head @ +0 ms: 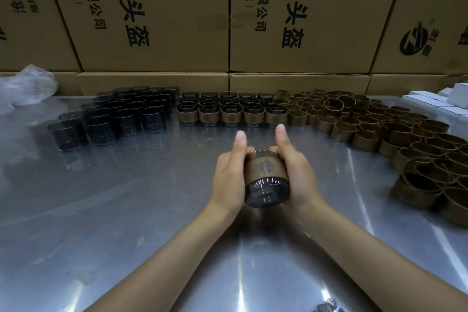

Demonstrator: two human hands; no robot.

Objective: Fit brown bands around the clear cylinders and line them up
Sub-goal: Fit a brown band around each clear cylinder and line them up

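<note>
Currently, far left: bare clear cylinders (114, 114) clustered on the steel table (101, 210). Centre far: banded cylinders (231, 111) in rows. Near centre: left hand (228, 175) and right hand (296, 172) clasp one cylinder (266, 180), tilted, brown band (264, 166) around it, thumbs extended. Right: loose bands (379, 124) heaped.

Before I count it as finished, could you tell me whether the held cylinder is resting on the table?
No, both hands hold the banded cylinder tilted above the steel table.
</note>
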